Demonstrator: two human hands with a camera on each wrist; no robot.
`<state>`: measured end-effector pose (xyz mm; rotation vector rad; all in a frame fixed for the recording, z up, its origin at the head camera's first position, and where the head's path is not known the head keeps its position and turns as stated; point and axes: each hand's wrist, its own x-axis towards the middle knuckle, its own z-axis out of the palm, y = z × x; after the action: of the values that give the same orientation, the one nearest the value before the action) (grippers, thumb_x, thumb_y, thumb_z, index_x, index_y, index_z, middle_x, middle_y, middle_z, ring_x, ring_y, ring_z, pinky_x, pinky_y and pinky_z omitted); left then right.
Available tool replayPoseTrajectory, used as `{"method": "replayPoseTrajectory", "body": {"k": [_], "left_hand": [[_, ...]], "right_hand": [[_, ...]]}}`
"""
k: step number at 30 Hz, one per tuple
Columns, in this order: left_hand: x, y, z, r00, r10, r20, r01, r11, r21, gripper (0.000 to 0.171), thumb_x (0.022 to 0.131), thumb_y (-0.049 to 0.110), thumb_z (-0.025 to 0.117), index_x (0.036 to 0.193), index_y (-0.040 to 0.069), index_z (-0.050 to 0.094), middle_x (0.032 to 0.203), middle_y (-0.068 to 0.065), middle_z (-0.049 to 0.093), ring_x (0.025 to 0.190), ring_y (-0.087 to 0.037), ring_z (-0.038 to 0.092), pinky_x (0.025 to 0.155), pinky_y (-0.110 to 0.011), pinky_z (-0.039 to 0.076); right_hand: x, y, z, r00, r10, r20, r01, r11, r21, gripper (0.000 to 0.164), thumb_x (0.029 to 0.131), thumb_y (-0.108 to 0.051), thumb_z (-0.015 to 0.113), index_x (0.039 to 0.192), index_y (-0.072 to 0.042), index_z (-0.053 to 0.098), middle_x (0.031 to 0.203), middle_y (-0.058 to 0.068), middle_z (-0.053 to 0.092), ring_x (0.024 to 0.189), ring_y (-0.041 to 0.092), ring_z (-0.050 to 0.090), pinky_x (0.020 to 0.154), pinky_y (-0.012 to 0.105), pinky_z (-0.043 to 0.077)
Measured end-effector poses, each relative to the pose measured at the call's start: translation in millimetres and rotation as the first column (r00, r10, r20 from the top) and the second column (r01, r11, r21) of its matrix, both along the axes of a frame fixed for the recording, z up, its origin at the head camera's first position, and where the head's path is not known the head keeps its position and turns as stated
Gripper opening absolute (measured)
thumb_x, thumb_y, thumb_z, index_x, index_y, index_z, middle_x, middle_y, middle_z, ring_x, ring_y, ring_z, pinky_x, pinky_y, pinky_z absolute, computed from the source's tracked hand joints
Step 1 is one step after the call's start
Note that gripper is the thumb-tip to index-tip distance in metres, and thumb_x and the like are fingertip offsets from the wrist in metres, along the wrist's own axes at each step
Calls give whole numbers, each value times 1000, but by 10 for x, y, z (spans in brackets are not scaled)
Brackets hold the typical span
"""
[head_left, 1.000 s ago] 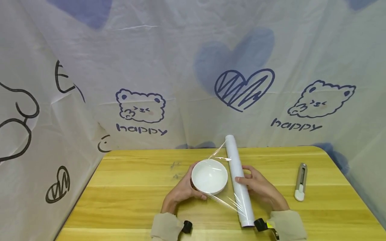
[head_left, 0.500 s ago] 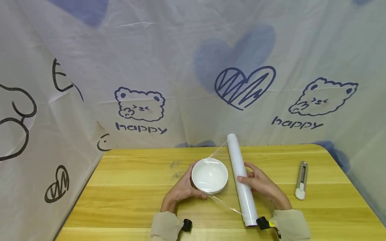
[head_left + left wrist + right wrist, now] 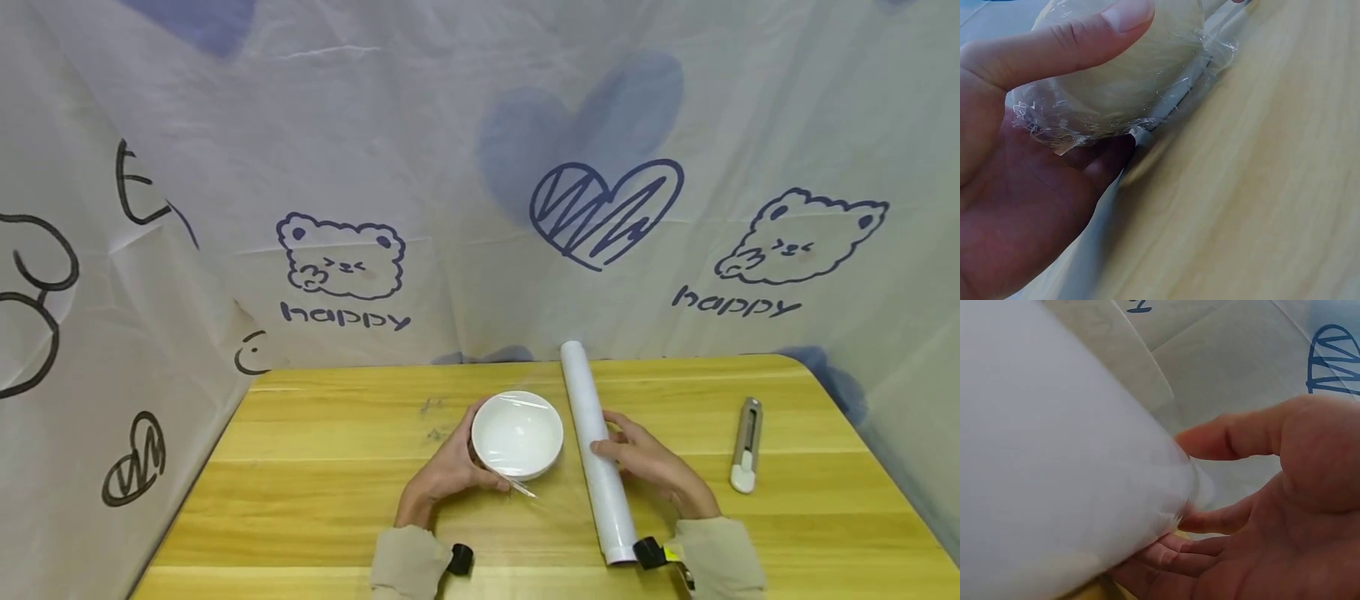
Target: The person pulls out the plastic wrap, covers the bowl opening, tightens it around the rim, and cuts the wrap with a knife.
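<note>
A white bowl (image 3: 517, 435) stands left of the table's middle, with clear plastic wrap (image 3: 1085, 119) over its mouth and bunched around its side. My left hand (image 3: 455, 465) grips the bowl from the left, thumb at the near side and fingers behind it. To the right, a long white roll of cling film (image 3: 597, 454) lies slanted from far to near. My right hand (image 3: 647, 460) holds the roll at its middle, thumb on top and fingers around the far side. The film between bowl and roll is barely visible; a bright crease shows near the left thumb.
A grey and white utility knife (image 3: 747, 446) lies on the wooden table (image 3: 315, 483) at the right. Behind the table hangs a pale cloth (image 3: 450, 167) with printed bears and hearts. Dark marks show on the tabletop left of the bowl.
The glossy film stretched between the bowl and the roll shows fewer folds than a second ago. The roll has shifted slightly, and both hands keep their holds. The head view has tilted a little.
</note>
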<state>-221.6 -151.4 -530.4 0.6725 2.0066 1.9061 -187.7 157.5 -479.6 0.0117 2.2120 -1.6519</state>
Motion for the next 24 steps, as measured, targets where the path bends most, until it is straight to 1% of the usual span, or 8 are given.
{"method": "replayPoseTrajectory", "body": {"k": [5,8,10,12,15,18,21,24], "left_hand": [[-5,-47,52,1000,2,9,-2,1000,2,125,60,-12,94,160,19,26,158,-8,36,138,-32,41,113,-43,37],[-14,-84,83,1000,10,1,-10,1000,19,125,59,-14,93,160,17,26,158,-10,36,138,-33,42,110,-38,40],[-29,-95,89,1000,5,-8,-5,999,36,125,59,-14,93,160,15,26,157,-12,36,137,-34,42,110,-36,41],[-45,-94,87,1000,-6,-26,7,999,40,125,60,-13,93,161,13,25,158,-14,35,137,-35,42,110,-34,41],[-53,-84,75,999,-16,-34,18,999,40,124,60,-12,93,161,13,24,158,-15,35,137,-35,41,111,-34,40],[-46,-84,65,1000,-4,-26,5,1000,30,125,59,-13,93,161,14,25,157,-15,36,137,-34,41,111,-33,39],[-31,-97,61,1000,4,-11,-4,1000,29,126,58,-14,93,161,14,25,157,-14,36,137,-34,41,111,-33,39],[-25,-109,61,1000,-4,4,4,999,42,127,57,-16,92,160,14,26,157,-12,36,137,-33,41,111,-32,39]], "right_hand": [[-20,9,44,999,34,2,-34,999,-29,72,102,-11,59,157,10,17,132,34,50,112,40,59,92,61,52],[-45,3,94,998,56,-24,-57,998,-6,73,102,-13,62,155,12,19,129,34,52,110,39,60,89,58,54],[-54,-4,129,997,70,-44,-69,997,26,73,101,-14,63,153,16,21,126,34,54,107,38,62,85,55,56],[-52,-13,155,996,62,-66,-57,996,67,71,100,-13,65,149,18,25,118,31,58,101,36,63,81,49,57],[-43,-24,161,991,45,-124,-27,989,142,67,97,-11,69,143,21,33,102,23,56,91,30,60,75,41,56],[-31,-43,134,985,51,-167,-15,978,207,63,95,-13,71,138,20,38,88,15,50,80,25,54,68,35,51],[-8,-58,99,986,67,-151,-34,976,215,63,97,-18,69,139,15,35,82,12,47,72,23,51,65,34,46],[8,-49,83,989,75,-128,-47,976,211,65,98,-22,68,141,12,33,81,11,47,70,22,49,64,33,44]]}}
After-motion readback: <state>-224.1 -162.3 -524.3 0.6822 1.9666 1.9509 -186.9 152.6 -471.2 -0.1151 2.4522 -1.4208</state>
